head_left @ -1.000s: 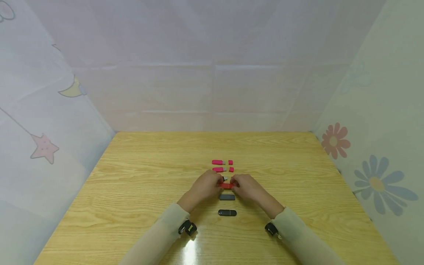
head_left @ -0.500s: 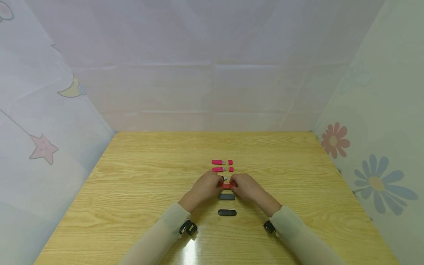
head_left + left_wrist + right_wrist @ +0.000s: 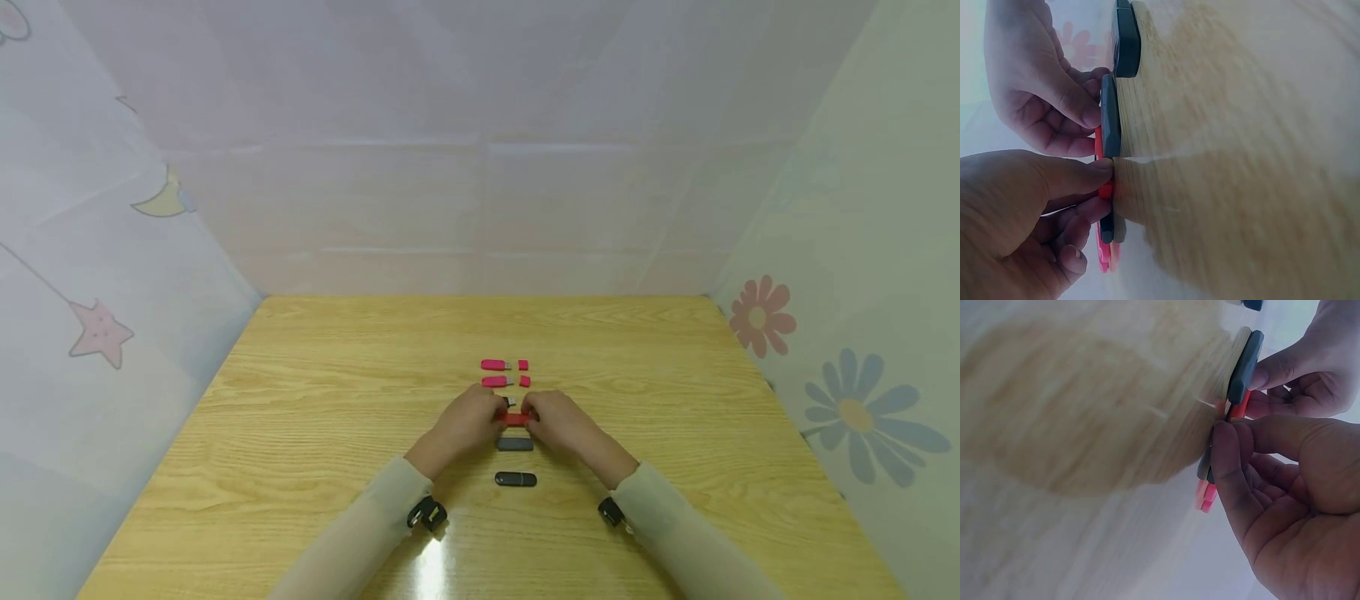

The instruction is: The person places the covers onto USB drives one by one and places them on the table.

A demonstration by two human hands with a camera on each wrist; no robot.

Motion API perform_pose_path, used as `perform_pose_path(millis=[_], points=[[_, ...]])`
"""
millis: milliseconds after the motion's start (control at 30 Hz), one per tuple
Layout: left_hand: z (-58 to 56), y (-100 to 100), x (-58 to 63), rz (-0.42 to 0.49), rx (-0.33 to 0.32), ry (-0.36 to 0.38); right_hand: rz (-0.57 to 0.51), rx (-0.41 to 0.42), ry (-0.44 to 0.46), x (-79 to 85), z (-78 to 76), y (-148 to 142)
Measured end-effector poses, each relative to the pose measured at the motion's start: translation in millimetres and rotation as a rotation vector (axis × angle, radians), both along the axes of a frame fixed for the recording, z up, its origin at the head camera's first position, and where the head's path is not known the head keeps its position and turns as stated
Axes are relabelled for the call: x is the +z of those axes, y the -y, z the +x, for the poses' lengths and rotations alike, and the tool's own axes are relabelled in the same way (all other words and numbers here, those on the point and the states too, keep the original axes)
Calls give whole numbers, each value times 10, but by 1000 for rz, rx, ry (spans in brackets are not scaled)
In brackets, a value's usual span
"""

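Observation:
A red USB stick [image 3: 517, 420] lies crosswise between the two hands. My left hand [image 3: 463, 421] pinches its left end between thumb and fingers, and my right hand [image 3: 564, 423] pinches the right end. In the left wrist view the thumb presses the red stick [image 3: 1105, 189] close over the table. Fingertips hide both ends of it. Just behind is a black USB stick [image 3: 507, 402] with its metal plug bare, partly covered by the left hand. Nearer the body lies a grey USB stick [image 3: 515, 445], in line with the red one.
Closest to the body is a black capped USB stick [image 3: 516, 479]. Farther back, two pink USB sticks [image 3: 493, 365] show bare plugs, each with its small pink cap [image 3: 523, 365] to the right. The wooden table [image 3: 337, 358] is bounded by printed cloth walls.
Both hands stay at the red USB stick. The right wrist has shifted very slightly to the left; the other sticks lie where they were.

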State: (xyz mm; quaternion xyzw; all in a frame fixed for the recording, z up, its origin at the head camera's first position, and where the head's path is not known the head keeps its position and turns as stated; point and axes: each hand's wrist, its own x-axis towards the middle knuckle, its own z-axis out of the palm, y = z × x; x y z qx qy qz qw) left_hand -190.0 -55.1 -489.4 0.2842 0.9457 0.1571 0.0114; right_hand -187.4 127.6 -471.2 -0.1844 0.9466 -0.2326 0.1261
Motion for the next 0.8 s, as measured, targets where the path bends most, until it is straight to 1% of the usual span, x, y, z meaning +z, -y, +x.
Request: perform_pose_path(millis=[233,433,533,667,800], points=[[18,2,19,-10,4,-7,-2,1,-11,4,15,-8],[33,7,8,-21,19,10,-14,6,0,15,37,-27],[40,24,14,-11,22,20,-15,7,-2,25,46,-52],[40,62,42,25,38,37,-12,2,-16,40,44,-101],[28,98,81,74,80,62,-9,-18,-22,44,32,-142]])
